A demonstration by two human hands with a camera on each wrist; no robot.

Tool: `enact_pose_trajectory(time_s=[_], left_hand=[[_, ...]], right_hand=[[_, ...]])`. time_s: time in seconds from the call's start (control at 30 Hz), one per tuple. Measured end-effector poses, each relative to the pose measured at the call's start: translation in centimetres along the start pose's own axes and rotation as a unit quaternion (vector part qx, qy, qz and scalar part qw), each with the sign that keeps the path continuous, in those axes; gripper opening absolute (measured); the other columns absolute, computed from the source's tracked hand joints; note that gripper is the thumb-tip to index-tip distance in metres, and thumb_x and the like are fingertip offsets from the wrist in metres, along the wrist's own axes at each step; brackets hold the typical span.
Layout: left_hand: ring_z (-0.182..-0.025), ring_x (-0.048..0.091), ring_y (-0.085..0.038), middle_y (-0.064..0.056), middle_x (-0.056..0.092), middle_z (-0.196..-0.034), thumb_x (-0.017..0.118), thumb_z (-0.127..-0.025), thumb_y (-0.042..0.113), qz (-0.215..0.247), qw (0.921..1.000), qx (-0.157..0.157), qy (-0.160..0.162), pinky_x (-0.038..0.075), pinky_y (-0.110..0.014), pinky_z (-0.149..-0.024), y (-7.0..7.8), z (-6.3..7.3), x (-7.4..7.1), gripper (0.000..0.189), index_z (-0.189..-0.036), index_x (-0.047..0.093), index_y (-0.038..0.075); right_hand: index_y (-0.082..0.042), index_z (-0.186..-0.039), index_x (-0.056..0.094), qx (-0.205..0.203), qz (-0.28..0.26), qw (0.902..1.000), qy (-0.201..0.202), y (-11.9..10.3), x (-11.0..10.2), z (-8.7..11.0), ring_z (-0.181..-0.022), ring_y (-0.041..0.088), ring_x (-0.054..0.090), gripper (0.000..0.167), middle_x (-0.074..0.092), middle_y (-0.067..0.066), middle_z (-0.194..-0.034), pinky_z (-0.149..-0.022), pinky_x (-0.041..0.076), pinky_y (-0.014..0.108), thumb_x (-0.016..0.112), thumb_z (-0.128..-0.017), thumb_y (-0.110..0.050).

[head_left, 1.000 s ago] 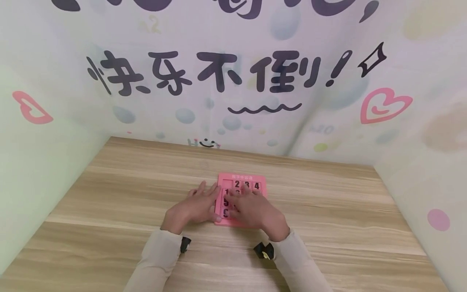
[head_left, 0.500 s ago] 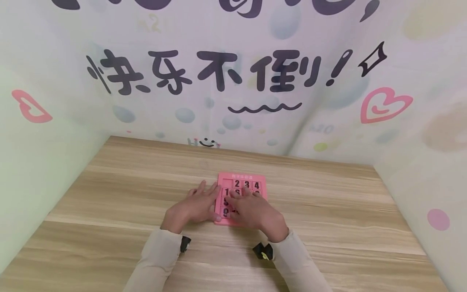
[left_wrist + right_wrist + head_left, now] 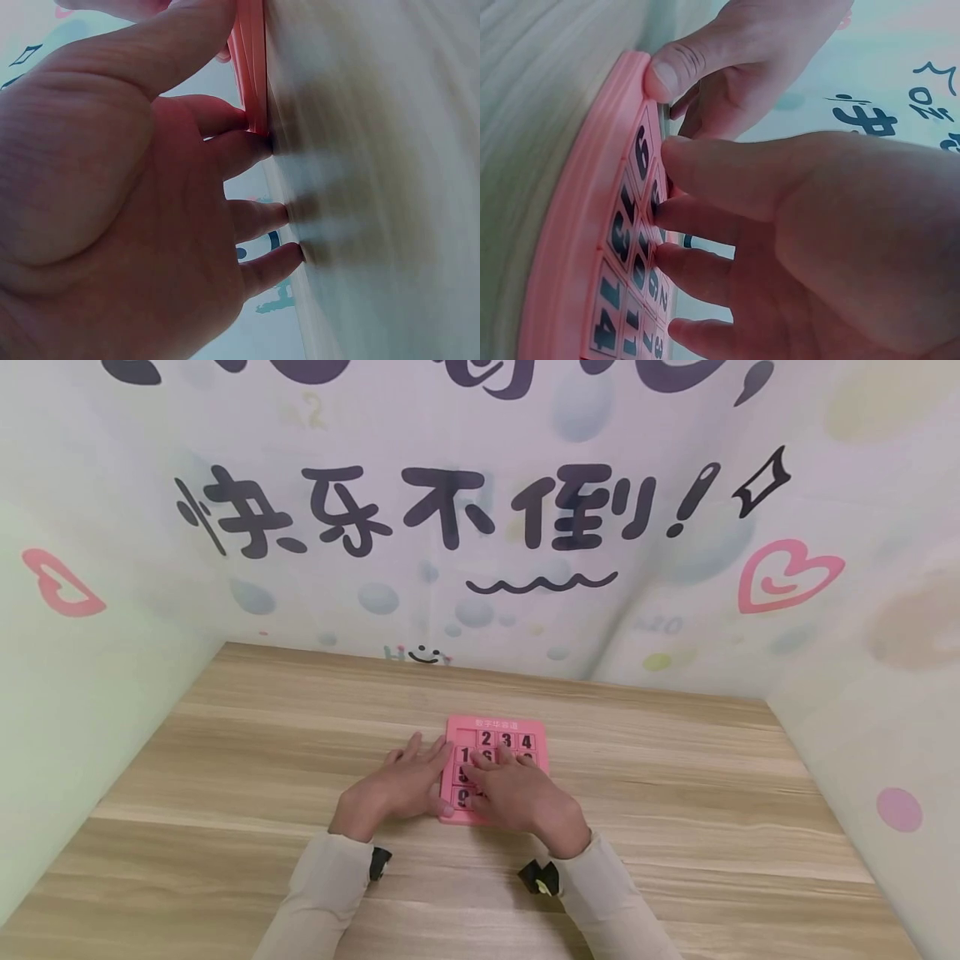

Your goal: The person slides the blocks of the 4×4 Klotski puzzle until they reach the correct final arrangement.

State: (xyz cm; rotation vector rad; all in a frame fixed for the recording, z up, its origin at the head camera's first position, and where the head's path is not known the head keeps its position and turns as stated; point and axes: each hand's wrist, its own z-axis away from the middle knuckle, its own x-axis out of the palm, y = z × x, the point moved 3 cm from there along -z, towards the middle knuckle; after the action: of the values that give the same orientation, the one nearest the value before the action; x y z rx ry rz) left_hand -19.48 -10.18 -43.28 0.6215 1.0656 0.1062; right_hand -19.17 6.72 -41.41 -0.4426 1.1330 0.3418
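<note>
A pink sliding number puzzle (image 3: pixel 542 727) lies flat on the table, its black-numbered tiles facing up. An open slot (image 3: pixel 466 737) shows at its far left corner, beside the 2 tile (image 3: pixel 486 739). My left hand (image 3: pixel 401 787) steadies the left side; its thumb (image 3: pixel 664 79) touches the near corner of the rim. In the left wrist view its fingers extend along the puzzle's edge and down to the tabletop. Over the tiles is my right hand (image 3: pixel 521 789), fingers fairly straight and fingertips on or just above them. It hides several tiles in the near right part.
The wood-grain table (image 3: pixel 690 777) spreads out on both sides of the puzzle. Behind it hangs a white printed backdrop (image 3: pixel 360 618) with large black characters, and pale sheets flank the sides. Each wrist wears a dark band device (image 3: pixel 542 877).
My right fingers have shifted slightly toward me over the tiles, baring more of the 6. My left hand and the puzzle keep their places.
</note>
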Motion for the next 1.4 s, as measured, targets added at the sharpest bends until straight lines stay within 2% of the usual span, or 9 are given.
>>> enact_pose_trajectory(time_s=[0.57, 1.4], left_hand=[[-0.163, 0.0, -0.045, -0.016, 0.018, -0.175, 0.075, -0.096, 0.03, -0.001, 1.0, -0.001, -0.004, 0.009, -0.065, -0.13, 0.02, 0.0, -0.01, 0.09, -0.166, 0.025, 0.003], [-0.162, -0.001, -0.046, -0.017, 0.018, -0.175, 0.078, -0.094, 0.029, 0.014, 0.9999, 0.001, 0.0, 0.008, -0.066, -0.13, -0.08, -0.13, 0.04, 0.092, -0.165, 0.026, 0.003]], right_hand=[[-0.02, -0.159, 0.048, 0.0, 0.003, 0.9999, 0.016, 0.11, 0.22, -0.19, -0.16, 0.04, 0.024, 0.056, 0.039, 0.001, -0.169, -0.128, 0.027, 0.061, 0.059, -0.107, -0.036], [-0.021, -0.162, 0.042, 0.022, 0.016, 0.9989, 0.039, -0.27, 0.87, -0.91, -0.161, 0.04, 0.021, 0.063, 0.033, 0.001, -0.171, -0.128, 0.027, 0.062, 0.052, -0.107, -0.05]])
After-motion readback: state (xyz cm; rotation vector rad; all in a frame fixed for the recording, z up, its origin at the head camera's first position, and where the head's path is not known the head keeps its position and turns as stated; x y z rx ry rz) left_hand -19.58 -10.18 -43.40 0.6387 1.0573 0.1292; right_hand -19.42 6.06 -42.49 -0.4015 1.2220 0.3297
